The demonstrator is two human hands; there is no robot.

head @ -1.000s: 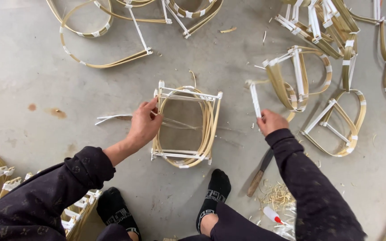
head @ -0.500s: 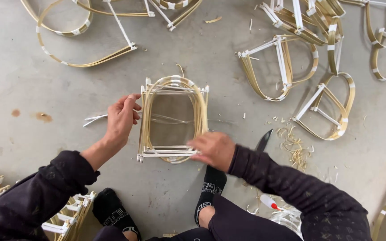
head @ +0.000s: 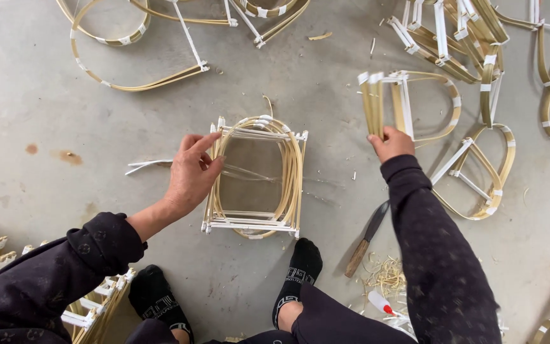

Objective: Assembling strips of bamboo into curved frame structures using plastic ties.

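Resting on the left edge of a stack of bamboo frames [head: 256,175] at the centre of the concrete floor [head: 46,114], left hand [head: 192,172] with fingers loosely curled, thumb and fingertips touching the strips but not clamped round them. Right hand [head: 391,143] closed on the lower edge of a single D-shaped frame [head: 408,102], lifted and tilted, well apart from the stack. Knife [head: 367,239] with wooden handle lying beside shavings [head: 386,277], near two socked feet [head: 300,264]; more loose frames [head: 472,38] scattered above.
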